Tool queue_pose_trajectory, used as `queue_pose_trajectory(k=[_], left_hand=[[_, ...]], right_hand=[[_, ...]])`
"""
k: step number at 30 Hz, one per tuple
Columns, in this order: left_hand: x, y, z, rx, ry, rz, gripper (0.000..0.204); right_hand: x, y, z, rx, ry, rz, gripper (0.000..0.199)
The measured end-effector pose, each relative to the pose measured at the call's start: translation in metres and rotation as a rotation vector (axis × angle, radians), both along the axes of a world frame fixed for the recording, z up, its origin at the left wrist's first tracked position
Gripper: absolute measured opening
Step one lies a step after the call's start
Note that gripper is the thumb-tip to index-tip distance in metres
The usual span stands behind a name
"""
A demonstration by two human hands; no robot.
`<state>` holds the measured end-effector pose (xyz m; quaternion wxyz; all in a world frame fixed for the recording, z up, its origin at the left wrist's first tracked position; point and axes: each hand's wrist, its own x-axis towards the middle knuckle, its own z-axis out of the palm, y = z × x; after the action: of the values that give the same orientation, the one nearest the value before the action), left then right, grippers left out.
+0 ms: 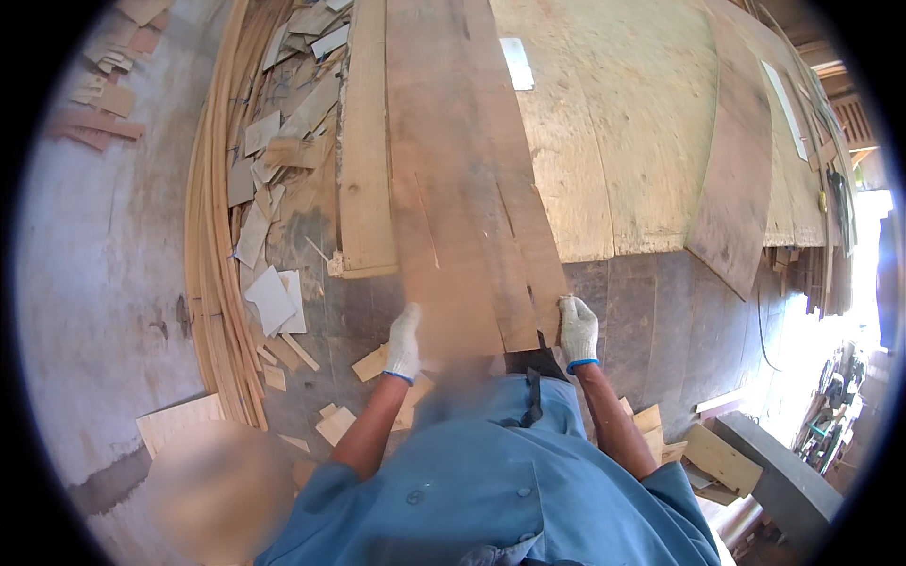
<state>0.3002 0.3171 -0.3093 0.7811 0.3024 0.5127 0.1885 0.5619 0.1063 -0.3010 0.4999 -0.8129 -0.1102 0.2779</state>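
Observation:
A long brown wood veneer sheet (442, 189) stretches away from me over the workbench, its near end close to my waist. Splits run along its grain, and its right side shows a ragged crack. My left hand (404, 341), in a white knit glove with a blue cuff, grips the left edge near that end. On the opposite edge, my right hand (578, 330), gloved the same way, is closed with the thumb on top. The fingers under the sheet are hidden on both sides.
Pale plywood (585, 141) covers the bench, with another brown veneer strip (736, 160) overhanging its front at right. Long thin wood strips (222, 189) line the left wall. Offcuts (274, 300) litter the floor. A grey beam-like block (779, 472) lies at lower right.

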Motion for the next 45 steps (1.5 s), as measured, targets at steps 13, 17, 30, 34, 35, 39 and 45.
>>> queue_pose_trajectory(k=[13, 17, 30, 34, 35, 39, 45], left_hand=[[-0.002, 0.017, -0.013, 0.067, 0.059, -0.001, 0.052], [0.012, 0.025, 0.004, 0.050, 0.045, 0.009, 0.049], [0.053, 0.069, 0.023, -0.003, 0.018, 0.055, 0.050], [0.064, 0.073, 0.038, 0.014, -0.019, 0.061, 0.049], [0.064, 0.075, 0.034, 0.011, -0.009, 0.060, 0.049], [0.054, 0.080, 0.015, -0.003, 0.009, 0.042, 0.051], [0.054, 0.087, 0.016, 0.025, 0.043, 0.008, 0.055]], right_hand=[[0.007, 0.012, -0.022, -0.030, -0.062, 0.053, 0.028], [0.010, 0.025, -0.008, -0.088, 0.009, 0.004, 0.029], [0.041, 0.067, -0.004, -0.079, 0.038, 0.014, 0.035], [0.044, 0.078, 0.012, -0.080, -0.014, 0.044, 0.035], [0.047, 0.081, 0.014, -0.084, -0.026, 0.049, 0.035], [0.053, 0.063, -0.023, -0.193, -0.428, 0.321, 0.027], [0.052, 0.083, 0.010, -0.254, -0.125, 0.168, 0.029]])
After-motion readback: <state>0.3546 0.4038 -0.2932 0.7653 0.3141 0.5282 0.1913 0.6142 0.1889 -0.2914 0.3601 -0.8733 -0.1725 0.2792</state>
